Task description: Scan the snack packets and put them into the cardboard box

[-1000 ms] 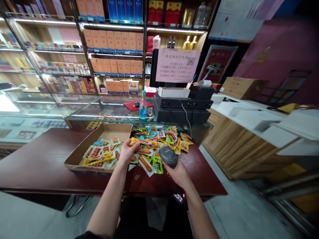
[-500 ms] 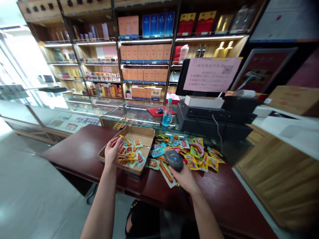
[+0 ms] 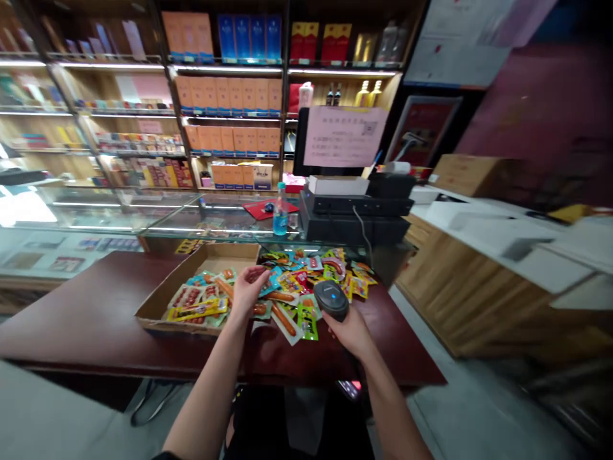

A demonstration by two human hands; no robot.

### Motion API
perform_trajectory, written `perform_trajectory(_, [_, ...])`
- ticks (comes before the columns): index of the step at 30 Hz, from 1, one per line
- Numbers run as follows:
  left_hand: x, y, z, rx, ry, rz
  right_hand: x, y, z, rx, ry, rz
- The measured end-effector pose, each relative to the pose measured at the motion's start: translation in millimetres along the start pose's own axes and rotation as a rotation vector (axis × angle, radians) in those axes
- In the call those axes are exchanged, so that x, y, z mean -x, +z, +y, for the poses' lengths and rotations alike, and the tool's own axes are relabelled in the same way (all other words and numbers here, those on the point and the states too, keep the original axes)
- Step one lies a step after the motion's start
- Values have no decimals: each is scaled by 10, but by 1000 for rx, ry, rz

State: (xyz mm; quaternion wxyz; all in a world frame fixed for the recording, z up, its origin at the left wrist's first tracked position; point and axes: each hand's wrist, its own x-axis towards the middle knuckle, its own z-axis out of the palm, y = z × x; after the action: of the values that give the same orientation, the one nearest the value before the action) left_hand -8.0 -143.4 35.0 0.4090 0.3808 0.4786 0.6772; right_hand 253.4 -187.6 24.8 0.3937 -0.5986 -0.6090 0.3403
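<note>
My right hand grips a dark handheld barcode scanner with a small blue light on top, held over the right part of a packet pile. Stretched over the pile's left side is my left hand, its fingers loosely bent and apart, close to a blue packet. I see nothing held in it. Wrapped sausages and a green packet lie at the pile's front. Left of the hand, a cardboard box contains several snack packets, with a long yellow one on top.
A dark red wooden table carries the box and pile. Behind it, a glass counter holds a blue-liquid bottle and a monitor with a pink notice. Shelves of boxes line the back; a wood-sided counter stands right.
My left hand has moved right, from over the box to the loose pile. The yellow stick near its fingers is no longer there. The scanner stays in my right hand; the view has turned right.
</note>
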Motion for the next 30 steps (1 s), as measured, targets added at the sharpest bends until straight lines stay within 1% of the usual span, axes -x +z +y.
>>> perform_trajectory(2, [20,411,-183,-138,-21,-162,71,-193,103,-5,48,51])
perform_trajectory(4, [46,773,-362,-338,-3,-312,151,-364,189,-14,59,96])
perform_trajectory(6, [71,1054,-506,-610,63,-413,229,-507,258,-6,60,137])
perform_trajectory(7, [81,1161,-560,-767,113,-434,264,-567,286,7,65,159])
perform_trajectory(9, [96,1315,-634,-1076,211,-433,328,-666,335,34,85,201])
perform_trajectory(11, [107,1412,-685,-1327,270,-415,380,-738,377,46,109,222])
perform_trajectory(13, [118,1474,-740,-1491,297,-397,419,-787,412,34,134,220])
perform_trajectory(15, [131,1518,-810,-1573,319,-382,446,-816,434,19,163,220])
perform_trajectory(19, [146,1565,-968,-1563,338,-364,473,-825,432,-13,176,233])
perform_trajectory(23, [123,1556,-1074,-1399,290,-376,475,-774,400,-14,134,226])
perform_trajectory(25, [104,1526,-1084,-1253,217,-379,467,-731,391,-6,99,207])
perform_trajectory(27, [92,1474,-1055,-1054,146,-371,454,-678,384,-10,76,184])
perform_trajectory(30, [97,1338,-935,-732,138,-337,432,-592,356,-33,62,154])
